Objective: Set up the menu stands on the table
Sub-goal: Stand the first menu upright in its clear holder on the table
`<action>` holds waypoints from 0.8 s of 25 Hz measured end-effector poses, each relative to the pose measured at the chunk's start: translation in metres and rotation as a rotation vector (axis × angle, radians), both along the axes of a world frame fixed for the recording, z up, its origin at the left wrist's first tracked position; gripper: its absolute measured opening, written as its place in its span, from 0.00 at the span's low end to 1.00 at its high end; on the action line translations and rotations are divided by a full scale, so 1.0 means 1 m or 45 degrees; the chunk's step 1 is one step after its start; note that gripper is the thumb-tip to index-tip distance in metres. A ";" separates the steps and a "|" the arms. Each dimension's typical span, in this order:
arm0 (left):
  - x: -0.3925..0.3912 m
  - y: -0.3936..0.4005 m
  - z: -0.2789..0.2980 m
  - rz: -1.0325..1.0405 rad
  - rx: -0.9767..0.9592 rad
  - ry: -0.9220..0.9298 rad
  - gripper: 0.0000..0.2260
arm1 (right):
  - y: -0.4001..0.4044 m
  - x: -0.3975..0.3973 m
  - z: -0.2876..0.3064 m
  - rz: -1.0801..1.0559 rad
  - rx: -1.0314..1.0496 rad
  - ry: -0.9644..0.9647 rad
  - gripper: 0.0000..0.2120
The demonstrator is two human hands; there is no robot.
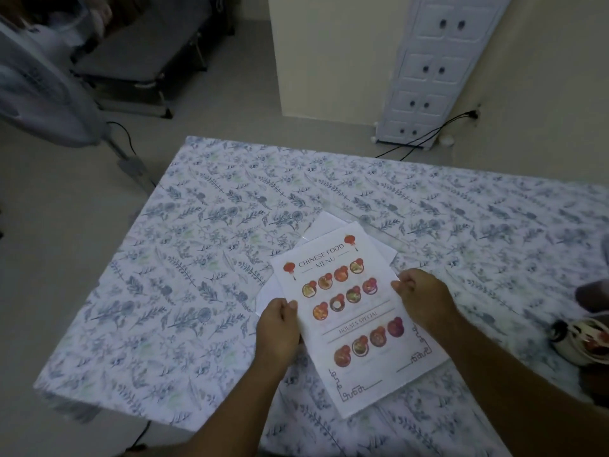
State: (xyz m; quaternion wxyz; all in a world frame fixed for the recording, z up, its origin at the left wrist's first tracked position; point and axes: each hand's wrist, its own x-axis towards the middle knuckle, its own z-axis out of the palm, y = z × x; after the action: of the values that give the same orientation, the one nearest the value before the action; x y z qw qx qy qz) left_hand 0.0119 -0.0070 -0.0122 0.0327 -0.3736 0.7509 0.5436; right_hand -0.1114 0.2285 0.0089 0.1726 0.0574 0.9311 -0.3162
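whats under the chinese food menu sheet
Under the menu sheet, white sheet corners stick out at its top and left edges, over the floral tablecloth. Their print and number stay covered.

Your menu sheet (pixel 356 321) lies mid-tabletop (pixel 184 265) over other sheets (pixel 321 225); what may be a bowl (pixel 583 344) sits at its right edge.

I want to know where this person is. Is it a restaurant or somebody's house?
Probably a room in a home, not a restaurant. A standing fan and a folding cot sit on the floor, and a white plastic drawer cabinet stands by the wall. The Chinese food menu is just a printed sheet on a flowered tablecloth.
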 end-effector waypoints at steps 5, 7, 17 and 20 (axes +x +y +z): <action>-0.002 0.040 0.051 -0.072 -0.066 0.361 0.11 | 0.061 0.036 0.044 -0.168 -0.215 0.350 0.03; -0.013 0.069 0.065 -0.179 -0.032 0.465 0.10 | 0.098 0.046 0.052 -0.308 -0.294 0.495 0.04; -0.034 0.165 0.064 -0.424 -0.040 0.676 0.13 | 0.191 0.082 0.013 -0.612 -0.547 0.615 0.04; -0.030 0.169 0.060 -0.408 -0.098 0.696 0.12 | 0.194 0.085 0.001 -0.608 -0.589 0.582 0.04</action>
State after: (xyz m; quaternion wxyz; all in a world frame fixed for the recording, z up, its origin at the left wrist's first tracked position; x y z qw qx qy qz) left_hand -0.0179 0.1621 0.0475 -0.0995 -0.0917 0.8011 0.5830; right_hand -0.0263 0.4228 0.0104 -0.1088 0.1598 0.8102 -0.5533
